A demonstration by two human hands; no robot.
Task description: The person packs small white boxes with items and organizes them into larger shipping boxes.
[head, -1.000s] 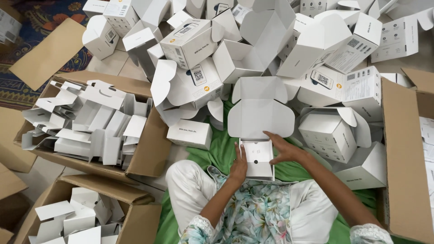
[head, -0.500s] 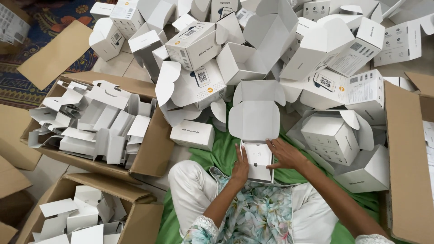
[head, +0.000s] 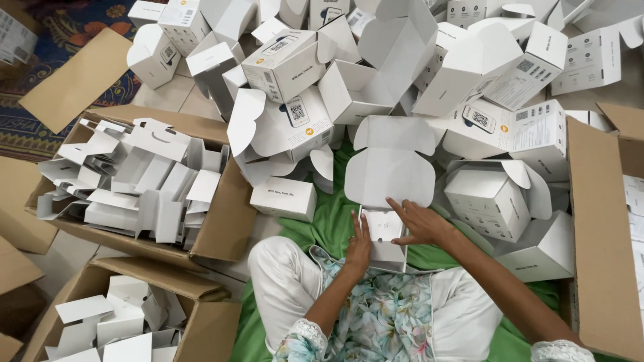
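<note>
Between your knees, on the green cloth [head: 315, 231], sits the small white box [head: 384, 231] you are working on, its big rounded lid [head: 390, 175] standing open and leaning away from you. Your left hand [head: 359, 243] lies flat along the box's left wall, fingers straight and together, a ring on one of them. Your right hand [head: 417, 224] is spread open over the box's right edge, fingertips pressing on the white insert inside; neither hand is closed around anything.

Just left of the box lies a shut white carton [head: 284, 198] with a short line of dark print on its side. Beyond the lid, a heap of open white cartons [head: 376, 74] fills the floor; several carry small square black code patches and an orange dot. To your right, another white carton [head: 488, 201] stands tilted beside a tall brown cardboard wall [head: 599, 241]. On your left, a brown cardboard box [head: 221, 221] holds flat, folded white inserts [head: 134, 181], and a second brown box [head: 194, 322] nearer you holds more of them.

Compared with half a second ago, your hands sit in nearly the same place on the box; the right fingers have reached slightly further up toward the lid hinge, and the lid leans as before.
</note>
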